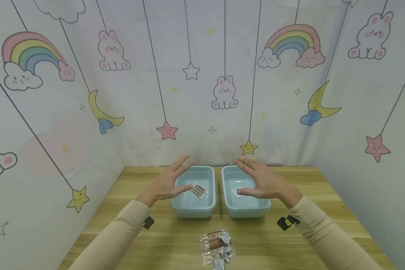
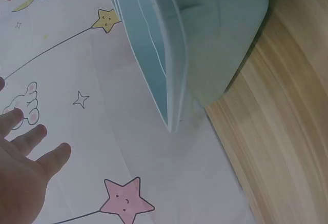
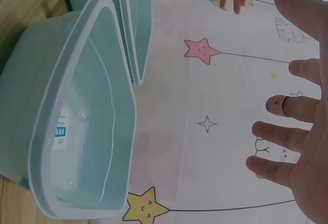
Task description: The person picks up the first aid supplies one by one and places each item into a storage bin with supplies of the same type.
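Observation:
My left hand (image 1: 167,182), with fingers spread, is raised over the left pale-blue plastic basin (image 1: 195,213) and holds nothing. In that basin lie several thin brown sticks (image 1: 199,190) in clear wrapping. The right hand (image 1: 264,180) hovers over the right pale-blue basin (image 1: 248,213), its fingers extended and nothing in them. A white piece with blue print (image 3: 60,130) lies flat on that basin's bottom, partly behind the thumb in the head view. Nearer me, a pile of clear-wrapped brown sticks (image 1: 212,243) rests on the table, with crumpled whitish pieces (image 1: 225,253) along its right side.
The two basins stand side by side, a narrow gap between them, at the back of the wood-grain table (image 1: 175,240). A white cloth wall (image 1: 202,116) printed with rabbits, stars and rainbows rises behind and along both sides. Each wrist wears a small black device (image 1: 284,224).

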Action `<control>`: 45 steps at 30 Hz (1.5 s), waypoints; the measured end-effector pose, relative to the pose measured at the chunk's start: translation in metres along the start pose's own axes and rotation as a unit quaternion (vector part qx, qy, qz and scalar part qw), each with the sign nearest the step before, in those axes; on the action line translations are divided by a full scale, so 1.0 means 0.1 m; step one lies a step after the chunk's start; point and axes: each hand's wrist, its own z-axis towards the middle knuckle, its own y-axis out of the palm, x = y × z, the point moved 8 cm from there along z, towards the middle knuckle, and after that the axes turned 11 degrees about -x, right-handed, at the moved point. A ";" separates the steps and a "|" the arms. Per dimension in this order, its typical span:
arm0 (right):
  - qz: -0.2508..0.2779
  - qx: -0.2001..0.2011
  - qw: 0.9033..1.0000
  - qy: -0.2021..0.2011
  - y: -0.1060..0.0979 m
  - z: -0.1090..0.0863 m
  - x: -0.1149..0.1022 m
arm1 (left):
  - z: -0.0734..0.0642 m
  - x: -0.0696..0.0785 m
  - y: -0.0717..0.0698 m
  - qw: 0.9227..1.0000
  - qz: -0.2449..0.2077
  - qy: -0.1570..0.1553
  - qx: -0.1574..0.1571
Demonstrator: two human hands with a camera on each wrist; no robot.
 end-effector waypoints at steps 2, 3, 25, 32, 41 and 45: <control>0.006 -0.001 1.000 0.000 0.01 0.01 -0.01 | 0.00 -0.06 0.02 1.000 -0.020 -0.010 0.002; 0.010 -0.001 1.000 0.001 0.02 0.01 -0.01 | -0.01 -0.08 0.02 1.000 -0.028 -0.013 0.005; 0.048 0.058 0.997 -0.036 0.24 -0.03 -0.11 | -0.14 -0.44 0.20 0.987 -0.144 -0.053 0.048; 0.048 0.090 0.992 -0.073 0.29 -0.02 -0.17 | -0.17 -0.56 0.30 0.986 -0.144 -0.074 0.049; 0.056 0.120 0.986 -0.106 0.35 -0.04 -0.25 | -0.23 -0.69 0.41 0.982 -0.150 -0.102 0.049; 0.058 0.129 0.984 -0.111 0.38 -0.04 -0.28 | -0.24 -0.73 0.46 0.980 -0.157 -0.115 0.048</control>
